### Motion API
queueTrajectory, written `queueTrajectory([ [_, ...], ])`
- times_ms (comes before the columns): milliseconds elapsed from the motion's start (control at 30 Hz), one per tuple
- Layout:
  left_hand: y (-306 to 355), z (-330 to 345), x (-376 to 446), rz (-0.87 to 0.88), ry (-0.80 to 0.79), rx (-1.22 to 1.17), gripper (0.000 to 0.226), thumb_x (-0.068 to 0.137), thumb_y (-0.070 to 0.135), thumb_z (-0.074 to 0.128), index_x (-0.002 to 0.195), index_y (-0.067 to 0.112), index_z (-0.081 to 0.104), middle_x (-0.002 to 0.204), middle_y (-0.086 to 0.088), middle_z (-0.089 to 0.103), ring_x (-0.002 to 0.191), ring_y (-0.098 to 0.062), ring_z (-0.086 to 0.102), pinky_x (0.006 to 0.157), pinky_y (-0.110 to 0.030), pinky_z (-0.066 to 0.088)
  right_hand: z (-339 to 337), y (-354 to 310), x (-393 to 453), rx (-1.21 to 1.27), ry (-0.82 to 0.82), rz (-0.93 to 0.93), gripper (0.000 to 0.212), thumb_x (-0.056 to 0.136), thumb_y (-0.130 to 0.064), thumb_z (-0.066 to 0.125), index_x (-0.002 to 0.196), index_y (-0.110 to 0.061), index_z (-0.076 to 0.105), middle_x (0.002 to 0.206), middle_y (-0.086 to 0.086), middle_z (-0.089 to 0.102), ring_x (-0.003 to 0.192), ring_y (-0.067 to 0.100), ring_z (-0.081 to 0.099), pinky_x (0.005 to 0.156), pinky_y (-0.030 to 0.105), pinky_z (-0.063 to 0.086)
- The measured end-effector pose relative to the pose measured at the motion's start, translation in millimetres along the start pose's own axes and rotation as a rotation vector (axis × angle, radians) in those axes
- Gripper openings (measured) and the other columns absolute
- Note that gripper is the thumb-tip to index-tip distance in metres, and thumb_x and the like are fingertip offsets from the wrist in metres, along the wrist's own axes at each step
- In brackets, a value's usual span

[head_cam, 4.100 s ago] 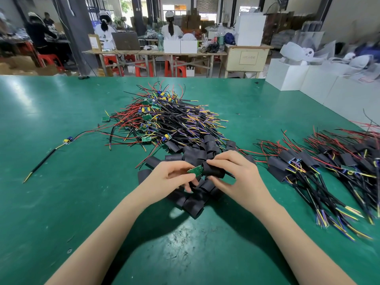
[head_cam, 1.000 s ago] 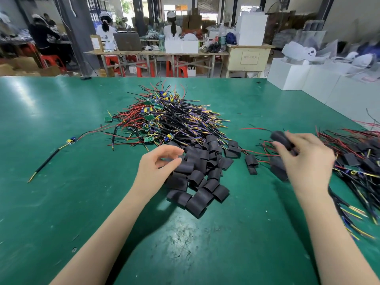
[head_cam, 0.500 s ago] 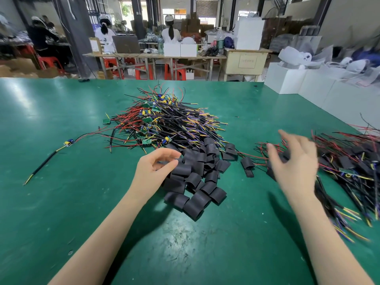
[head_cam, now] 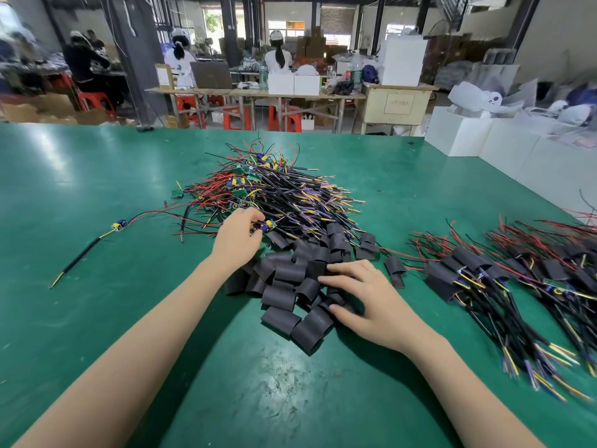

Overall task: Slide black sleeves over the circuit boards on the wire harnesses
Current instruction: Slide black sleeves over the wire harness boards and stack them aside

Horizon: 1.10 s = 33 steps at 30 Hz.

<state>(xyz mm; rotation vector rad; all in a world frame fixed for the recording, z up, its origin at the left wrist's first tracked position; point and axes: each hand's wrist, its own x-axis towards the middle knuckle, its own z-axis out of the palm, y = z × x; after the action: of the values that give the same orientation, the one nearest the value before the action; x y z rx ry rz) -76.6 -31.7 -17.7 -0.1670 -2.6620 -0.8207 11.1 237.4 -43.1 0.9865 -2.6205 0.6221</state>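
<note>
From the head camera I see my left hand (head_cam: 237,240) reaching to the near edge of the wire harness pile (head_cam: 274,195), thumb and fingers pinching a small circuit board (head_cam: 268,225). My right hand (head_cam: 365,299) lies on the heap of black sleeves (head_cam: 290,286), fingers spread and straight. Sleeved harnesses (head_cam: 504,279) lie at right on the green table (head_cam: 97,189). A label on the far cabinet (head_cam: 399,103) is too blurred to read.

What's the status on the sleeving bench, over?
Left hand pinching a circuit board at the harness pile. Right hand open on loose black sleeves. Nothing blocking.
</note>
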Motion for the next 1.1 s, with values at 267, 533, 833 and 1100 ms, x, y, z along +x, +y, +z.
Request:
queueTrajectory([
  [267,-8.9,10.4,23.8,0.078,-0.167,0.220,0.024,0.093,0.011,0.059,0.116,0.009,0.054,0.111,-0.011,0.061,0.105,-0.030,0.054,0.088,-0.043,0.047,-2.7,-11.1,-0.5,0.096,-0.078,-0.009,0.024,0.083,-0.033,0.068,0.105,-0.024,0.069,0.106,-0.007,0.059,0.103,0.013,0.051,0.089,0.034,0.045],
  [533,-0.1,8.8,24.5,-0.059,-0.179,0.044,0.026,0.096,0.007,0.050,0.121,0.003,0.059,0.105,-0.015,0.065,0.092,-0.023,0.056,0.077,-0.026,0.039,5.8,-24.5,1.9,-0.091,-0.035,0.097,0.042,0.077,-0.063,0.060,0.099,-0.027,0.061,0.097,-0.010,0.057,0.095,0.013,0.048,0.079,0.032,0.043],
  [833,18.0,17.8,24.8,-0.189,-0.126,-0.180,0.020,0.087,0.014,0.071,0.105,0.005,0.068,0.076,-0.001,0.056,0.076,-0.020,0.056,0.076,-0.029,0.047,3.5,-31.2,0.3,0.005,-0.027,0.058,0.031,0.086,-0.052,0.060,0.103,-0.026,0.062,0.100,-0.009,0.056,0.098,0.014,0.052,0.078,0.030,0.045],
  [1100,17.5,-12.4,28.7,-0.272,-0.175,-0.084,0.016,0.090,0.006,0.049,0.078,0.008,0.060,0.065,-0.004,0.054,0.064,-0.026,0.044,0.061,-0.028,0.041,10.6,-45.2,-1.3,0.061,-0.088,-0.016,0.042,0.080,-0.051,0.069,0.113,-0.024,0.067,0.101,-0.006,0.057,0.095,0.015,0.054,0.080,0.030,0.046],
])
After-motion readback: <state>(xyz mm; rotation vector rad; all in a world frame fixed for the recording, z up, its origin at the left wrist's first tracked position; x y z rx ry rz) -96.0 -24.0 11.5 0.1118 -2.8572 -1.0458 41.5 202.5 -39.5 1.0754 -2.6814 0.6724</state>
